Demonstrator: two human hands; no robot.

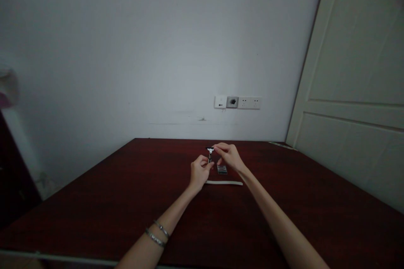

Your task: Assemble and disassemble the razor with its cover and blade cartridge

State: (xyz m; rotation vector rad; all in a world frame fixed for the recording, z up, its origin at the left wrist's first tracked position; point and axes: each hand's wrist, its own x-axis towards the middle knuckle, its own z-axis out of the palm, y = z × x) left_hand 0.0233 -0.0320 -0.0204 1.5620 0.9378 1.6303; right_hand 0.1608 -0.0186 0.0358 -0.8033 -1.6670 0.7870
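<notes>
A small T-shaped razor (210, 151) stands upright above the table, with a dark head on top and a silver and black handle. My left hand (199, 172) pinches the lower handle between thumb and fingers. At the right end of the razor's head, the fingertips of my right hand (229, 156) are closed in a pinch. A small clear case (222, 170) with dark contents lies on the table below my right hand. Nearer to me is a thin whitish strip (224, 183), its left end partly hidden behind my left hand.
The dark red-brown table (110, 201) reaches back to a pale wall (126, 50) with a row of sockets (249, 102). A pale panelled door (353, 143) stands along the right side. Two bracelets (156, 235) circle my left forearm.
</notes>
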